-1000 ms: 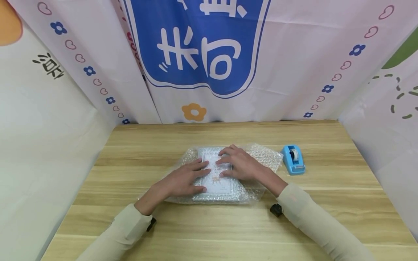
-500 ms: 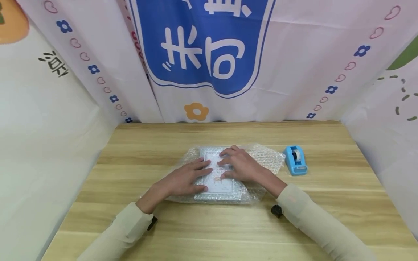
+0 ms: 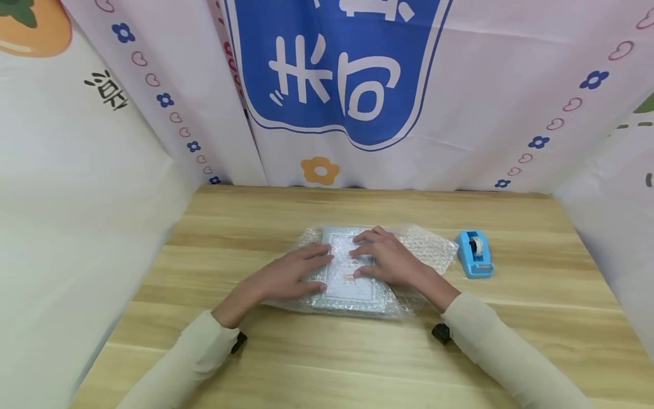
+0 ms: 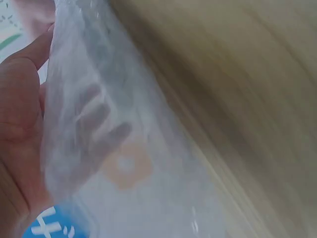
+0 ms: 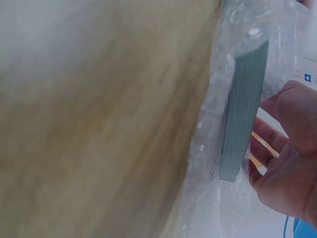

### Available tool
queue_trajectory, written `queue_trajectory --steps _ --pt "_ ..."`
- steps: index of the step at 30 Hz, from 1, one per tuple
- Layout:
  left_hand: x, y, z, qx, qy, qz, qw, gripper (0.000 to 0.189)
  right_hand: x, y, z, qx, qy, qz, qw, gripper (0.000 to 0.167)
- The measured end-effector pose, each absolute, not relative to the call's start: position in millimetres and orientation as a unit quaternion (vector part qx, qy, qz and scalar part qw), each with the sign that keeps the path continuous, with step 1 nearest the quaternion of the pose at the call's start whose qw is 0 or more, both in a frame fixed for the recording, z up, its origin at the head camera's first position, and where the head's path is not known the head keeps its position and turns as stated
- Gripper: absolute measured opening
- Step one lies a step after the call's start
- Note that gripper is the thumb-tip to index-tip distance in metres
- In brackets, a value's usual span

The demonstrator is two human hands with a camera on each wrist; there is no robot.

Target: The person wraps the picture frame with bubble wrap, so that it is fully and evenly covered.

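Note:
A thick book (image 3: 352, 293) with a pale bordered cover lies on the table inside bubble wrap (image 3: 429, 247). My left hand (image 3: 292, 276) rests over its left side, fingers spread and fairly straight. On the right, my right hand (image 3: 392, 262) touches the cover with gently bent fingertips. In the right wrist view, the book's grey-green layered edge (image 5: 241, 114) shows through the film beside the right hand (image 5: 292, 148). The left wrist view has a sheet of bubble wrap (image 4: 163, 198) in front of part of the left hand (image 4: 22, 134).
A blue tape dispenser (image 3: 475, 255) with a roll of tape stands just right of the wrap's far corner. The wooden table (image 3: 327, 363) is bounded at the back by a printed cloth (image 3: 485, 102) and by pale side panels.
The head view has shifted, so the table and everything on it sit slightly further right. Both hands stay on the wrapped book, with hardly any movement against it.

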State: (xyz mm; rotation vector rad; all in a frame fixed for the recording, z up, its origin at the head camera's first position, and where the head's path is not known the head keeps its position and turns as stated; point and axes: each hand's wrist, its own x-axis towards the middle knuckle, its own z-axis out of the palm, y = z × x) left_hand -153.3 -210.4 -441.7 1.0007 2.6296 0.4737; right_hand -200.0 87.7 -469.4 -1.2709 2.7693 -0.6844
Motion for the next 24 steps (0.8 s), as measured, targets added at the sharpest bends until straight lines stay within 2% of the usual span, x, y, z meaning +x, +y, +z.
queue_trajectory --steps 13,20,24 --pt "-146.0 -275.3 -439.0 0.205 0.944 0.243 0.092 0.069 -203.5 86.9 -470.0 -0.397 0.895 -0.206 0.015 0.048" --pt "-141.2 -303.8 -435.7 0.12 0.94 0.281 0.152 0.075 -202.6 86.5 -467.0 -0.389 0.898 -0.203 0.023 0.049" --pt "-139.4 -312.3 -433.1 0.097 0.935 0.296 0.172 0.072 -202.2 86.1 -467.0 -0.388 0.899 -0.203 0.024 0.05"
